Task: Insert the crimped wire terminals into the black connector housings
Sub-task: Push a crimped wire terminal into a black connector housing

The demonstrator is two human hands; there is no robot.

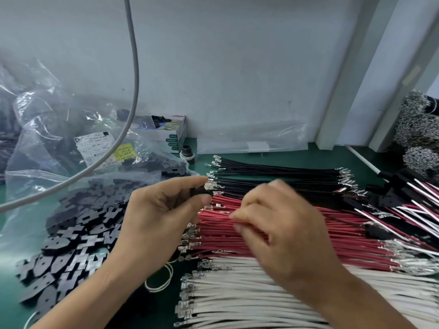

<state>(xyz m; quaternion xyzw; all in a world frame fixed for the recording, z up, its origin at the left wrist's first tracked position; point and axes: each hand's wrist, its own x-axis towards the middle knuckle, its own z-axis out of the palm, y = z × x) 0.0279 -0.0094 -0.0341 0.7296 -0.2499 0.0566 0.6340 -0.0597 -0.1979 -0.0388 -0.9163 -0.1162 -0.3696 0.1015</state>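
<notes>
2 hands work: left hand (164,210) pinches a light, rigid black housing (201,192); right hand (268,219) pinches a limp red wire (213,216) behind its terminal.

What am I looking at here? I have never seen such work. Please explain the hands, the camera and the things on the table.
There is no machine: a person works with bare hands, filmed by a camera on their head, looking down. The left hand pinches a small black housing. The right hand, blurred, reaches into the red wires, fingers curled; whether it grips one is unclear. On the green table lie rows of black wires, red wires and white wires, each with metal ends. At left, more black housings spill from a plastic bag.
</notes>
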